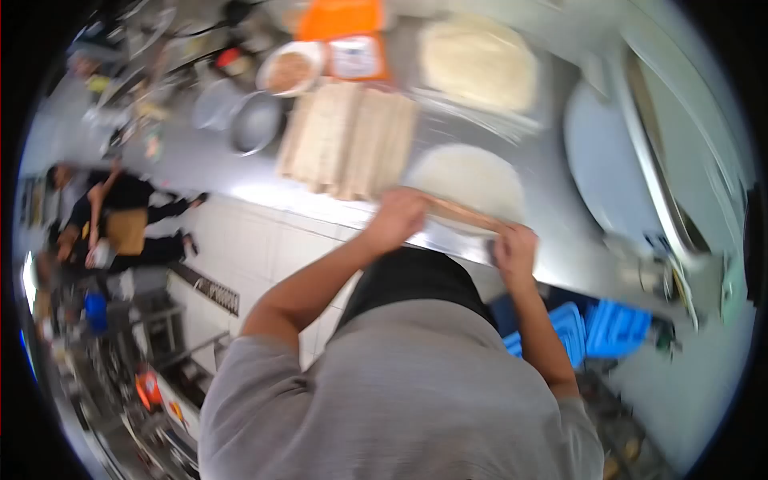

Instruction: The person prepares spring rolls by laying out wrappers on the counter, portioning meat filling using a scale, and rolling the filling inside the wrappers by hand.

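Note:
Both of my hands hold a wooden rolling pin [462, 213] by its ends, low across a round, flat sheet of pale dough [468, 172] on the metal counter. My left hand [400, 218] is closed round the pin's left end. Round the right end, my right hand [514, 246] is closed too. Just left of the dough lie several long, pale strips [348, 140] side by side. Behind the dough, a large pale slab [480, 64] rests in a tray with clear plastic at its edge.
A metal bowl [256, 122], a white bowl of brownish food [290, 70] and an orange package [352, 56] stand at the back left. A large round, bluish-grey container [604, 152] is at the right. Blue baskets [616, 328] sit below the counter. Two people [120, 216] stand far left.

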The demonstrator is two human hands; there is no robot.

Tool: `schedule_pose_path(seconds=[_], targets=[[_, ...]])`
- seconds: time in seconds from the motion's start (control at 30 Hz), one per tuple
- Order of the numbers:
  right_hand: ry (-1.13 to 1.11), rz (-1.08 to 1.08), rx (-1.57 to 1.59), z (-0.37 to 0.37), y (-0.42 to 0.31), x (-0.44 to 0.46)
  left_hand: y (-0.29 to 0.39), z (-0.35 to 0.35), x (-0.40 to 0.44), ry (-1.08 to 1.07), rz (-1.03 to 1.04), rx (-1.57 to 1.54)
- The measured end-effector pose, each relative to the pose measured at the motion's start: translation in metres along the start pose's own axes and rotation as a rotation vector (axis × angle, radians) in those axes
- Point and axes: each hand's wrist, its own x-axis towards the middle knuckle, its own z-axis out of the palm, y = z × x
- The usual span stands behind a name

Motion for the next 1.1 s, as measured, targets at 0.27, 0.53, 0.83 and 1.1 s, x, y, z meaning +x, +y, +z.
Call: schedule_pose_path(seconds=[0.27,0.53,0.83,1.1], targets=[[0.087,0.272,0.050,0.029,0.030,0.036,-0.031,0.045,0.054,0.011,-0.420,-0.066],[0.160,0.117,-0.085,0.034,0.015,0.049,-0.005,0.031,0.066,-0.133,0.066,0.266],[-0.241,-0.019,0.041,0.030,-0.018,0.060,-0.014,0.036,0.052,-0.525,-0.136,0.112],[-0.349,-0.051,0.048,0.049,-0.056,0.066,-0.054,0.050,0.115,-0.286,0.173,0.318]])
